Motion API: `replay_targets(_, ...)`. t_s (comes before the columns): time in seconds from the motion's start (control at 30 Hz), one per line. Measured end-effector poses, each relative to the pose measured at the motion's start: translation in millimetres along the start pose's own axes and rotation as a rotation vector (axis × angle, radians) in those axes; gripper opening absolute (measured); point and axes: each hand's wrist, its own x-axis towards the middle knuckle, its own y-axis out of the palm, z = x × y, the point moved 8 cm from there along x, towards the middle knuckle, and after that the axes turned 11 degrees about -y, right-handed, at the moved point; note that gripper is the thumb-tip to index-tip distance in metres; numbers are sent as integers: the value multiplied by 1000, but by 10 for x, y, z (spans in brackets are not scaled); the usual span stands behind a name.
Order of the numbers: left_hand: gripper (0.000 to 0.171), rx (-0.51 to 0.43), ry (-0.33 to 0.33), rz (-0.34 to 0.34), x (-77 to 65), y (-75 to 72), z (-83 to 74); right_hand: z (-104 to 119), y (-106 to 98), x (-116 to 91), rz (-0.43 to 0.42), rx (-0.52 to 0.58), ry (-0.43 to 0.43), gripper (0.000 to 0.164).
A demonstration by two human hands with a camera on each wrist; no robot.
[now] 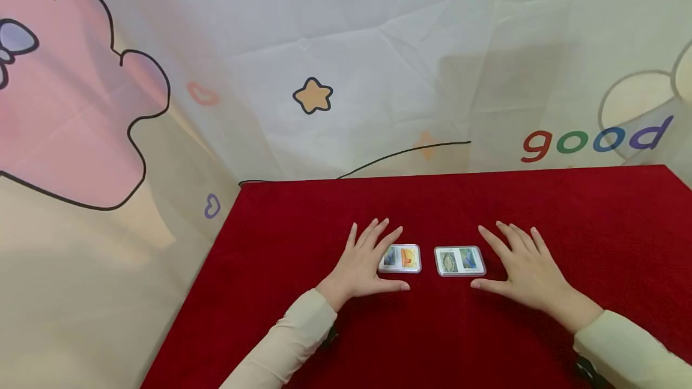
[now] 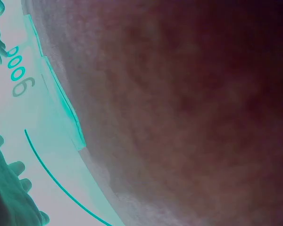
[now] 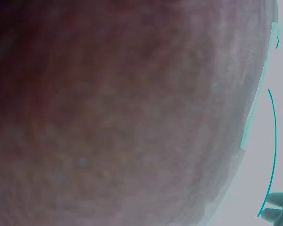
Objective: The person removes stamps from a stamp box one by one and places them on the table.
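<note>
Two small clear-rimmed flat cases lie side by side in the head view, each showing two little pictures. The left case (image 1: 409, 259) has a blue and an orange picture; the right case (image 1: 460, 261) has a grey-green and a blue one. My left hand (image 1: 361, 266) is spread at the left case, its index finger overlapping that case's left end and its thumb in front. To the right of the other case, my right hand (image 1: 532, 272) is spread with thumb and index finger apart around that end. Both hands' fingers are extended. Some fingers (image 2: 19, 168) show at the left wrist view's edge.
A red cloth (image 1: 389, 335) covers the table. Behind it hangs a pale printed backdrop (image 1: 373, 95) with a star, a pink shape and the word "good". The table's left edge (image 1: 189, 286) slants beside the left sleeve (image 1: 286, 341).
</note>
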Motion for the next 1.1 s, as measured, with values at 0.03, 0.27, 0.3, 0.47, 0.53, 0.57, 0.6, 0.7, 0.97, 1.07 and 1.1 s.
replay_targets(0.03,97,6,7,-10,7,-12,-12,0,-6,3,1,6,-1,93)
replay_targets(0.27,93,-16,57,-67,71,-105,-124,0,-32,12,37,29,4,87)
replay_targets(0.3,92,-25,64,-71,83,-115,-145,-2,-36,17,42,31,4,87)
replay_targets(0.47,92,-35,69,-53,153,-135,-246,6,-59,79,53,36,-8,81)
replay_targets(0.53,92,-25,65,-39,181,-129,-294,13,-58,105,57,40,-14,79)
replay_targets(0.57,93,-20,64,-30,196,-121,-319,14,-58,114,59,41,-14,78)
replay_targets(0.6,92,-14,67,-23,210,-112,-349,16,-61,120,58,42,-14,78)
replay_targets(0.7,93,1,73,2,250,-90,-417,33,-62,155,54,51,-14,76)
replay_targets(0.97,92,40,77,47,342,-49,-542,41,-17,214,81,88,-16,69)
replay_targets(1.07,88,74,85,65,385,-14,-584,24,1,222,104,103,-15,68)
replay_targets(1.1,87,90,88,71,395,-1,-599,16,8,223,110,110,-13,67)
